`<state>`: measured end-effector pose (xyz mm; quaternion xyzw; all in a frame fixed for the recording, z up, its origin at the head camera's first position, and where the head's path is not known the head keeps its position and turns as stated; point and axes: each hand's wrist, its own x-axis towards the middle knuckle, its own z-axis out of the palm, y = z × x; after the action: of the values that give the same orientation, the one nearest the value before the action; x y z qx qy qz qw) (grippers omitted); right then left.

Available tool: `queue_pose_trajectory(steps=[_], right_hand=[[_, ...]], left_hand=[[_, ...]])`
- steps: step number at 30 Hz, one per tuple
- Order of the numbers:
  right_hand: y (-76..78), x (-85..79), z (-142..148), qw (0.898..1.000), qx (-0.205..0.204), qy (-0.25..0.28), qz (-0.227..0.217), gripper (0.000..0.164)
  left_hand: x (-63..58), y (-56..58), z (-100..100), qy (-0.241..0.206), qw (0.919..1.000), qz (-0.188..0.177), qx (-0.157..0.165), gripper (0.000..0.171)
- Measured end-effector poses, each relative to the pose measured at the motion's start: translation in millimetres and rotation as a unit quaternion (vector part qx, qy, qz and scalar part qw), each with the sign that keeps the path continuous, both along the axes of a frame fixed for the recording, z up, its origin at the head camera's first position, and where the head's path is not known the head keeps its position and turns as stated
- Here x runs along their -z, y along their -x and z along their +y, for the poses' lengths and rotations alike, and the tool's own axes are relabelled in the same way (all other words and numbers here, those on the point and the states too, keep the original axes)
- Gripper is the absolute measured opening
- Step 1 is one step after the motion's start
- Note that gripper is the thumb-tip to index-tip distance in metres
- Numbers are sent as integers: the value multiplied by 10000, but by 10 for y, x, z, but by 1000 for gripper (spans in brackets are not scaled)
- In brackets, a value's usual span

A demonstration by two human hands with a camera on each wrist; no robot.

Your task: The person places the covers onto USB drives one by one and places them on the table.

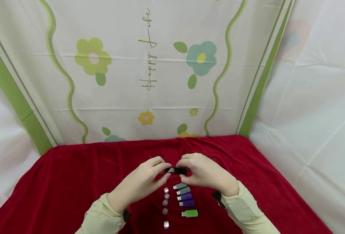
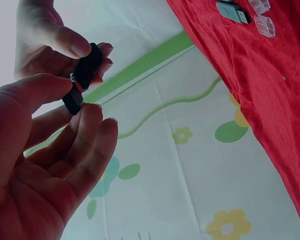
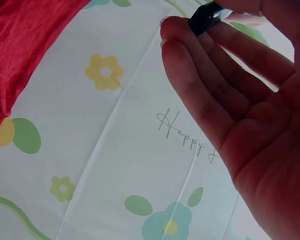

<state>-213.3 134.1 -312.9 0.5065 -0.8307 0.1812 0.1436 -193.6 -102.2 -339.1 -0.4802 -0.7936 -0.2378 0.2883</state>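
Above the red cloth, my right hand (image 1: 203, 170) pinches a black USB stick (image 1: 181, 171) between thumb and fingers. Its silver plug points left, toward my left hand (image 1: 143, 178). Thumb and fingertips of the left hand pinch a small dark cap (image 1: 168, 170) at the plug's end. In the left wrist view, the cap (image 2: 73, 101) and the black stick (image 2: 90, 65) stand end to end, with the two hands close together. The right wrist view shows only a dark piece of the stick (image 3: 205, 19) at the fingertips; the thumb side is cut off by the frame.
Below the hands, a column of USB sticks lies on the red cloth (image 1: 102, 182): two grey (image 1: 184, 190), two purple (image 1: 187, 203) and a green one (image 1: 191, 213). Left of them runs a column of several clear caps (image 1: 165, 211). A flower-printed curtain (image 1: 117, 97) stands behind.
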Motion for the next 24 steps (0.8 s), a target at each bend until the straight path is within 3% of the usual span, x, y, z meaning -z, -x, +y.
queue_pose_trajectory(steps=[9,24], right_hand=[[-37,-33,1,9999,-17,-105,-76,19],[-47,-41,1,9998,62,-185,-56,18]], left_hand=[[-10,-32,6,82,9999,-46,134,22],[14,-13,16,138,9999,3,72,22]])
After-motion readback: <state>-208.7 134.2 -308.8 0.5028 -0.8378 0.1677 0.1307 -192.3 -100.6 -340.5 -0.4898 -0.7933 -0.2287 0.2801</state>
